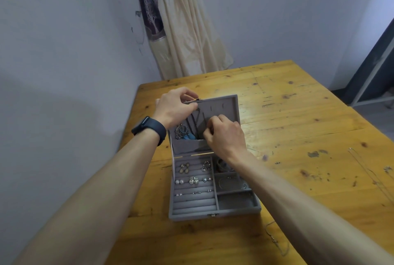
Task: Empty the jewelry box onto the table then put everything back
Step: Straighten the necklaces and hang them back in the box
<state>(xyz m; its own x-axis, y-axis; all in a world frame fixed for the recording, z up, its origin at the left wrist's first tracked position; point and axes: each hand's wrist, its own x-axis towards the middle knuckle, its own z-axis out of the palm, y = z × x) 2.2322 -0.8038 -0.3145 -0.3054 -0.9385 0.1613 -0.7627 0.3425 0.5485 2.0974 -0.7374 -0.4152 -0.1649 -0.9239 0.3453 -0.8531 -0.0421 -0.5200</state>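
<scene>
A grey velvet jewelry box (236,209) stands open on the wooden table (298,120), its lid (230,105) upright. My left hand (177,105) pinches the lid's top left edge, where dark necklace cords (197,122) hang. My right hand (226,137) is closed on those cords above the lid's pocket (187,146), which holds a pendant (181,131). Earrings (193,180) and rings sit in the box's left ring rolls. A thin chain (230,182) lies in a right compartment.
Thin chains lie on the table at the far right (366,171) and near the front edge (277,241). A cream and purple curtain (181,30) hangs behind the table. Walls close in at left and back; a doorway (379,68) is at right.
</scene>
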